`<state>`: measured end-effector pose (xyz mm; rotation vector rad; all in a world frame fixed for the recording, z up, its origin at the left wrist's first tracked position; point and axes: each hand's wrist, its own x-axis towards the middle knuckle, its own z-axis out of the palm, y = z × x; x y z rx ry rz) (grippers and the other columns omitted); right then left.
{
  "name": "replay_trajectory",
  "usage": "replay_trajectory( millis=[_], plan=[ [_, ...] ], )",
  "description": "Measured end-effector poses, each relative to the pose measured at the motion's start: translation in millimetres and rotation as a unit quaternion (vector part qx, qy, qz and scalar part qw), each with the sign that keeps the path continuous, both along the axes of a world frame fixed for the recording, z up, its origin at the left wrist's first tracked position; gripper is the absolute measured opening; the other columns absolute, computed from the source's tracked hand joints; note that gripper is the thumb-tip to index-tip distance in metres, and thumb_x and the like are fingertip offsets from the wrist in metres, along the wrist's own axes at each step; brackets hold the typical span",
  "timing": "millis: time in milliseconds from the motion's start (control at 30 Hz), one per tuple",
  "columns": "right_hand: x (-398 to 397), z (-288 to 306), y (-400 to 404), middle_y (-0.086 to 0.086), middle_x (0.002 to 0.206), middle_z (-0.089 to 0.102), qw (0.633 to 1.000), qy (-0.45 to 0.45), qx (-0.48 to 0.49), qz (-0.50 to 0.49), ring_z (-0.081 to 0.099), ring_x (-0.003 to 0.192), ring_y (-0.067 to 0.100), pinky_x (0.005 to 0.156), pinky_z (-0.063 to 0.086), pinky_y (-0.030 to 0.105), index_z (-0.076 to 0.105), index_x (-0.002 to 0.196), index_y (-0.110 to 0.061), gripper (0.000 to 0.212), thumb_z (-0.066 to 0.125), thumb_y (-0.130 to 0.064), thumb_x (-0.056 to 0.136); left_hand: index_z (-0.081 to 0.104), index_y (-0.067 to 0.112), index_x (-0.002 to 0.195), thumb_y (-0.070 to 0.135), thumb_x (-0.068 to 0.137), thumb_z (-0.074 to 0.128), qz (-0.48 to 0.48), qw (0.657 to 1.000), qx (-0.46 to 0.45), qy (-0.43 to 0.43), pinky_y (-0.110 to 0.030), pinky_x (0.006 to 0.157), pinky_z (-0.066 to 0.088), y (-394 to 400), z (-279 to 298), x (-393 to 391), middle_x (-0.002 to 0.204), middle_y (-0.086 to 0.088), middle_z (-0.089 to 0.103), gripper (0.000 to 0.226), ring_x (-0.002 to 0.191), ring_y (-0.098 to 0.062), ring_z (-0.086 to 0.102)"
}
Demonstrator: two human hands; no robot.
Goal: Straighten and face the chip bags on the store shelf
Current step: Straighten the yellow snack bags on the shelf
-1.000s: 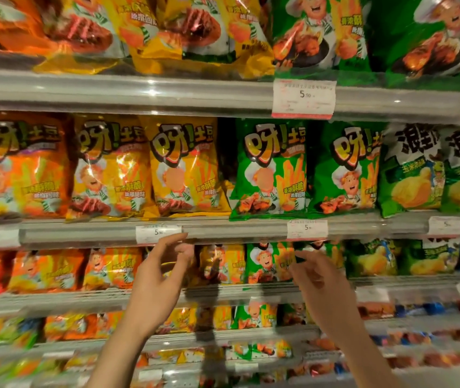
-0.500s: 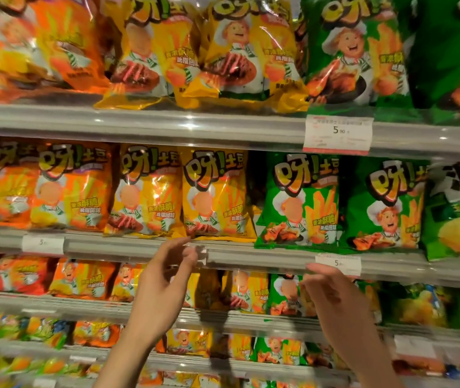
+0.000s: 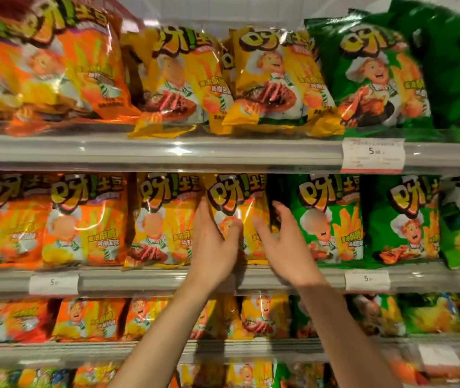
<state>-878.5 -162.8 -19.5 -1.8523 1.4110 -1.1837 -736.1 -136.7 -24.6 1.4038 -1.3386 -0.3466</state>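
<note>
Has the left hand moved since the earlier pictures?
Yes. The left hand has gone up: earlier it was below the shelf rail, and now it holds the yellow chip bag above that rail.

Your hands flank one chip bag on the middle shelf; more bags stand left, right, above, below.
</note>
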Motion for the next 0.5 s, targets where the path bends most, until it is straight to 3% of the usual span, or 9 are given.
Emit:
replay_trajectory(
  millis=[100,267,367,433,500],
  plan=[
    [15.0,5.2,-19.1,0.003,0.160,0.033,0.999,-0.020,0.038,-0.013,0.036,0.145,0.022,0.114,0.031,0.036,0.013,0.159,-0.019,0.083,0.048,-0.060,0.096,0.012,0.009,0.159,0.036,0.100,0.057,0.003,1.000,-0.003,0.008,-0.018,0.112,0.012,-9.6,0.2,-2.6,0.164,-0.005,0.021,0.079,0.151,-0.016,0.017],
    [18.7,2.8,-26.5,0.005,0.161,0.030,0.996,-0.068,0.039,-0.039,0.031,0.147,0.023,0.119,0.029,0.043,0.016,0.159,-0.015,0.081,0.055,-0.050,0.097,0.015,0.010,0.157,0.030,0.101,0.057,0.001,0.998,-0.017,0.068,-0.020,0.112,0.019,-20.6,1.4,-5.7,0.160,-0.001,0.026,0.073,0.146,-0.009,0.022],
    [16.6,-0.1,-27.0,0.004,0.163,0.021,0.996,-0.069,0.031,-0.050,0.025,0.149,0.024,0.121,0.024,0.040,0.014,0.159,-0.014,0.079,0.054,-0.045,0.099,0.014,0.014,0.158,0.030,0.098,0.061,-0.020,0.993,0.015,0.117,-0.029,0.119,0.022,-28.5,5.4,-2.5,0.162,0.000,0.024,0.078,0.149,-0.016,0.023],
    [16.9,1.4,-28.9,0.003,0.161,0.026,0.995,-0.080,0.039,-0.045,0.031,0.147,0.025,0.118,0.029,0.039,0.017,0.159,-0.015,0.080,0.056,-0.048,0.097,0.011,0.016,0.158,0.038,0.096,0.062,-0.035,0.988,0.042,0.143,-0.036,0.119,0.026,-34.2,11.2,-0.4,0.160,-0.003,0.028,0.084,0.148,-0.022,0.028],
    [18.5,7.5,-33.4,0.004,0.157,0.035,0.992,-0.104,0.058,-0.043,0.038,0.142,0.026,0.114,0.034,0.039,0.019,0.157,-0.017,0.086,0.058,-0.056,0.092,0.010,0.014,0.157,0.045,0.096,0.059,-0.044,0.983,0.078,0.162,-0.034,0.113,0.033,-39.0,19.4,0.7,0.152,-0.005,0.040,0.084,0.142,-0.025,0.039]
  ],
)
